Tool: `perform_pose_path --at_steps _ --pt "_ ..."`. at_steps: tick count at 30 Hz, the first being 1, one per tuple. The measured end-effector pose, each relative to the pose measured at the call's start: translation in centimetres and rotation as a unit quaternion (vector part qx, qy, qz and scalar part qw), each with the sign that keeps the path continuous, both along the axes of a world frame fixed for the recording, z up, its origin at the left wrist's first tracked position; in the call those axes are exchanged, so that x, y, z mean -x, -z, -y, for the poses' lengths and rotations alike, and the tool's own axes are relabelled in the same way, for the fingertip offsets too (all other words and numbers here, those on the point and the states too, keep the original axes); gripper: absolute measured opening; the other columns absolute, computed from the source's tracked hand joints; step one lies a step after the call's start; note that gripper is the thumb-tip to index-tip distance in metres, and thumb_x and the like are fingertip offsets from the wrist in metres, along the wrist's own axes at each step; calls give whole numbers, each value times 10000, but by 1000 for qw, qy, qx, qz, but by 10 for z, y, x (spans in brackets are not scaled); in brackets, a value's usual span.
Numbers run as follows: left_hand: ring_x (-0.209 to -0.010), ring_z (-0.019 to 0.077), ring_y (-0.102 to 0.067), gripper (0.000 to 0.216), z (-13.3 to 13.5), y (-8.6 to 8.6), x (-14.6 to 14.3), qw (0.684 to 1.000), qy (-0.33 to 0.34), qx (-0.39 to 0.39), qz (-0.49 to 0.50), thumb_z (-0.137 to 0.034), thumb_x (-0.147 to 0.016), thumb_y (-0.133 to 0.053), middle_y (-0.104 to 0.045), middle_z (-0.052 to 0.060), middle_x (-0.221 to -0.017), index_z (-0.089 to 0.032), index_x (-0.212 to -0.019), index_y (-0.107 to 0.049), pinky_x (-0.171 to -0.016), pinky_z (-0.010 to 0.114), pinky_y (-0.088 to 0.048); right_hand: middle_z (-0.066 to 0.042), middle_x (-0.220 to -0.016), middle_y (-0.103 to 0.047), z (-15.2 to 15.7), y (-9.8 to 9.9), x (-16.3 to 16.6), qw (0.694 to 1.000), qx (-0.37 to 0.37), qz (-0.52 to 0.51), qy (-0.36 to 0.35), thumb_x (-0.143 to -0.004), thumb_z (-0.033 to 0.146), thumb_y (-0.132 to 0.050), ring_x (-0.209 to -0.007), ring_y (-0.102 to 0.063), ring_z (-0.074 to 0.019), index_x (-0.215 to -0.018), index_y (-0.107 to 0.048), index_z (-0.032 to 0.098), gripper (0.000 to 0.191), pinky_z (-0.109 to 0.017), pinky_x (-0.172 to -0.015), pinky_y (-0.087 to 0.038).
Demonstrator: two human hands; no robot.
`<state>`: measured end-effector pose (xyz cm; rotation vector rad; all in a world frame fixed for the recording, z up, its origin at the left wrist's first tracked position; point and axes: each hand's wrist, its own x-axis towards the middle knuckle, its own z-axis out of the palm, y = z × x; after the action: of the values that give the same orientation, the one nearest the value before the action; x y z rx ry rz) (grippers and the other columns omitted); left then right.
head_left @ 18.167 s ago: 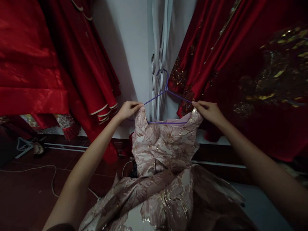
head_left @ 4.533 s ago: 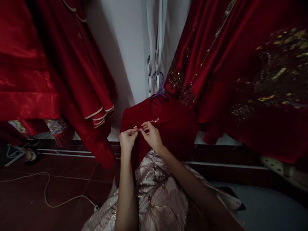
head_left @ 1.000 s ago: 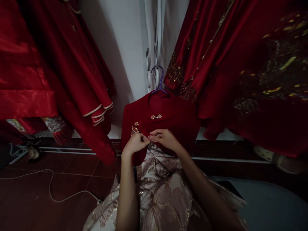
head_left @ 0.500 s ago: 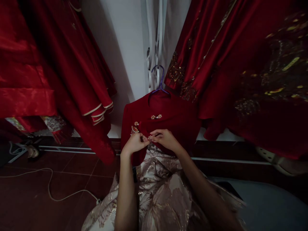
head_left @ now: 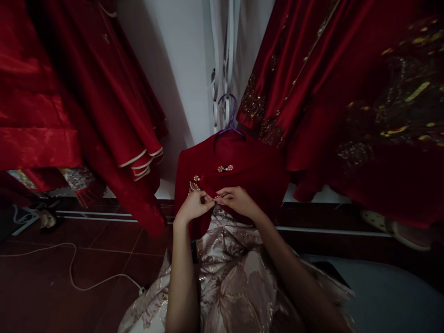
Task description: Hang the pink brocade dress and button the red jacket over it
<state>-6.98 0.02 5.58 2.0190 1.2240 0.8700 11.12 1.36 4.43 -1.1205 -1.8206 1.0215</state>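
A dark red jacket (head_left: 256, 171) hangs on a purple hanger (head_left: 231, 122) in front of me, its lower part resting over a patterned, shiny skirt (head_left: 239, 277). At its front edge my left hand (head_left: 196, 204) pinches the cloth and a small beaded fastening, which the fingers mostly hide. My right hand (head_left: 237, 201) meets it from the other side, fingertips closed on the same fastening. Above the hands sits a pearly flower clasp (head_left: 225, 169) that is joined. A jewelled brooch (head_left: 194, 186) with beads lies just above my left hand.
Red garments (head_left: 132, 92) hang on the left, and more with gold sequins (head_left: 409, 92) on the right. A white cable (head_left: 74, 263) runs over the tiled floor. Pale shoes (head_left: 378, 222) stand under the right-hand clothes, near a grey rounded surface (head_left: 388, 286).
Both hands stay at the jacket's front edge. The fingertips have shifted very slightly around the fastening; the left fingers sit a little closer to the right ones.
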Motion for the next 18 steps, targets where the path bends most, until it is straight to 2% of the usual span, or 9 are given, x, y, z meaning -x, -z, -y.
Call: perform_pose_path --at_steps 4,8,12,18 --pt "-628 101 -531 134 -2 3 0 1000 18 -2 12 -241 -706 -555 -606 14 -658 -117 -682 -597 -598 202 -405 -58 -876 -700 -2 3 0 999 -31 2 -29 -715 199 -607 -763 -654 -164 -892 -665 164 190 -292 -734 -525" --pt "-588 79 -478 109 -6 9 -1 998 58 3 33 -215 -712 -523 -550 -16 -622 -122 -686 -574 -577 189 -383 -51 -809 -685 -5 10 0 1000 -22 4 -14 -680 154 -615 -705 -644 -135 -941 -619 147 260 -270 -700 -530" --pt "-578 76 -469 104 -9 14 0 996 77 21 39 -198 -717 -503 -542 -16 -611 -122 -687 -568 -567 185 -382 -51 -787 -675 -7 14 2 1000 -21 6 -15 -714 164 -577 -689 -636 -121 -940 -598 138 228 -252 -682 -528" --pt "-602 93 -498 100 -9 15 0 999 45 4 5 -209 -687 -536 -581 2 -641 -119 -669 -574 -597 203 -398 -51 -810 -671 -8 15 2 999 -27 18 -24 -722 173 -573 -708 -637 -126 -970 -595 134 253 -235 -644 -522"
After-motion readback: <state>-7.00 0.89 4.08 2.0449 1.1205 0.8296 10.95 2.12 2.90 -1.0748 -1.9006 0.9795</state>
